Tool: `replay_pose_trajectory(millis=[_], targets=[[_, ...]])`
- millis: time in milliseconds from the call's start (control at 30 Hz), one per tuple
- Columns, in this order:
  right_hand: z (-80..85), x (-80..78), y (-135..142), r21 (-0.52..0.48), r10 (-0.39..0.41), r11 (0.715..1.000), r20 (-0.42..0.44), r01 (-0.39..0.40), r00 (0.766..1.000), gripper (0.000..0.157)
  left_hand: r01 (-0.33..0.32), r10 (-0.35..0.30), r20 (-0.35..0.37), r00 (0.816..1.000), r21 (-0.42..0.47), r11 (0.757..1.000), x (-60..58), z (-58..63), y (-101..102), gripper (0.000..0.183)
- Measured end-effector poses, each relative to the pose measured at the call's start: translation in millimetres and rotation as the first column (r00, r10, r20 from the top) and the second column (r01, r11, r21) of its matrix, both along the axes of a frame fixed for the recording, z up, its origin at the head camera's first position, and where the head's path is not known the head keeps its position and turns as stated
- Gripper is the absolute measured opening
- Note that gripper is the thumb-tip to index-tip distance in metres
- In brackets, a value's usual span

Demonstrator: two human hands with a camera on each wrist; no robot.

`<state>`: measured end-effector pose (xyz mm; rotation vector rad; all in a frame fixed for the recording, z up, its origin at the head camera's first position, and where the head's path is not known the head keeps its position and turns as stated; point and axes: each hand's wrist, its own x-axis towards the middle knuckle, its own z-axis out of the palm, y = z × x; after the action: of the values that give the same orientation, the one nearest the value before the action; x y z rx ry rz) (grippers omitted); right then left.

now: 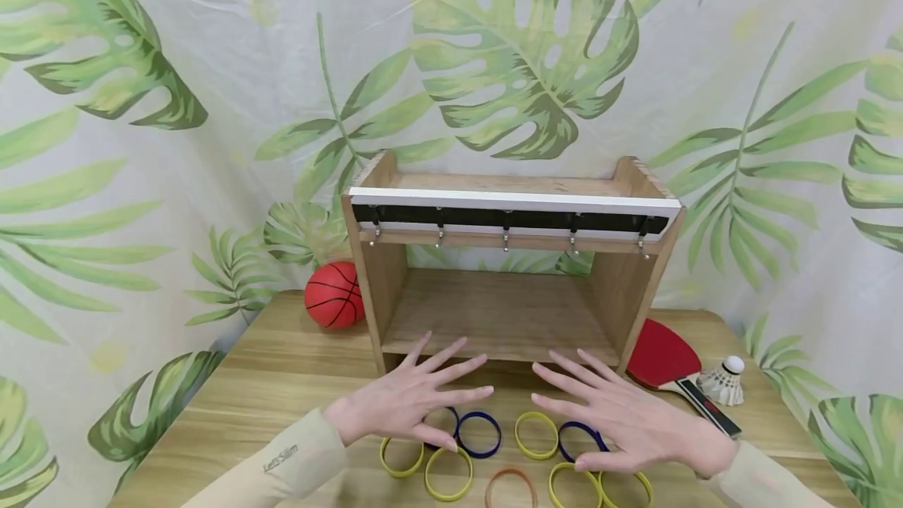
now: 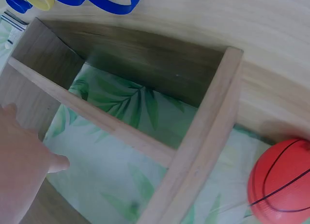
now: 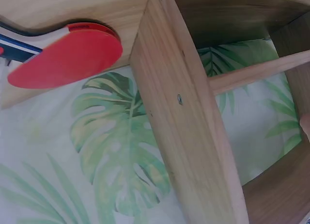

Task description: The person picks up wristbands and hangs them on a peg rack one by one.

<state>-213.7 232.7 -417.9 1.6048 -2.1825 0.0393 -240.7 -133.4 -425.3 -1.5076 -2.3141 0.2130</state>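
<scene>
Both hands hover palm down with fingers spread, holding nothing. My left hand (image 1: pixel 405 402) is over the front left of the table, its fingertips near the lower front edge of a wooden rack (image 1: pixel 494 312). Opposite it, my right hand (image 1: pixel 628 418) mirrors the pose on the right. Between and beneath them lie several thin ring-shaped bands: a blue band (image 1: pixel 480 455), a yellow band (image 1: pixel 538 457), an orange band (image 1: pixel 511 471) and others partly covered by the hands. In the left wrist view, part of the left hand (image 2: pixel 22 168) shows before the rack.
Across the rack's upper front runs a black strip (image 1: pixel 473 218) with several metal hooks (image 1: pixel 505 240). A red toy basketball (image 1: pixel 331 296) sits left of the rack. To its right lie a red table tennis paddle (image 1: pixel 659 355) and a shuttlecock (image 1: pixel 723 384). A leaf-patterned cloth (image 1: pixel 233 139) hangs behind.
</scene>
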Motion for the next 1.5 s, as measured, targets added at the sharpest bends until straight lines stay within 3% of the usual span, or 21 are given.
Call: replay_pose_trajectory(millis=[133,267,367,467,567,733,833,967,1100,1200,1333,1500], targets=[[-5.0,1.0,4,-0.022,0.003,1.000,0.031,-0.002,1.000,0.071,-0.007,0.007,0.009,1.000,0.054,0.998,0.2,-3.2,-6,0.088],[-12.2,3.9,12,-0.047,-0.023,0.999,0.045,0.025,0.999,0.070,-0.014,0.018,-0.026,1.000,0.147,0.989,0.1,-6.0,-16,0.089],[-18.5,8.0,20,-0.058,-0.074,0.995,0.055,0.077,0.996,0.070,-0.017,0.031,-0.053,0.998,0.245,0.969,-0.1,-6.7,-25,0.084],[-25.2,13.0,29,-0.073,-0.147,0.985,0.083,0.154,0.986,0.071,-0.021,0.048,-0.067,0.997,0.359,0.933,-0.9,-5.7,-34,0.074],[-30.5,18.1,38,-0.093,-0.233,0.965,0.121,0.245,0.965,0.072,-0.015,0.071,-0.097,0.993,0.488,0.873,-1.7,-4.1,-42,0.064],[-38.6,24.1,50,-0.148,-0.358,0.916,0.117,0.373,0.926,0.061,-0.001,0.141,-0.150,0.979,0.681,0.732,-3.9,-1.8,-53,0.056],[-44.5,24.4,55,-0.199,-0.391,0.894,0.095,0.402,0.916,0.050,-0.019,0.202,-0.149,0.968,0.758,0.653,-4.4,-0.9,-57,0.055],[-51.4,24.8,62,-0.243,-0.444,0.848,0.163,0.472,0.881,0.037,-0.048,0.241,-0.105,0.965,0.831,0.554,-5.6,-0.8,-63,0.053],[-55.7,23.7,66,-0.279,-0.512,0.772,0.260,0.571,0.819,0.027,-0.095,0.241,-0.024,0.970,0.879,0.468,-10.5,-0.4,-66,0.047],[-58.9,20.5,67,-0.256,-0.570,0.709,0.341,0.657,0.748,0.022,-0.165,0.254,0.064,0.965,0.900,0.402,-16.1,-0.2,-68,0.043],[-64.5,15.4,68,-0.188,-0.616,0.653,0.432,0.734,0.659,0.018,-0.293,0.290,0.198,0.936,0.895,0.337,-22.7,3.1,-68,0.052],[-69.2,11.8,69,-0.133,-0.642,0.638,0.451,0.758,0.620,0.020,-0.437,0.301,0.347,0.888,0.841,0.319,-28.6,11.4,-64,0.062]])
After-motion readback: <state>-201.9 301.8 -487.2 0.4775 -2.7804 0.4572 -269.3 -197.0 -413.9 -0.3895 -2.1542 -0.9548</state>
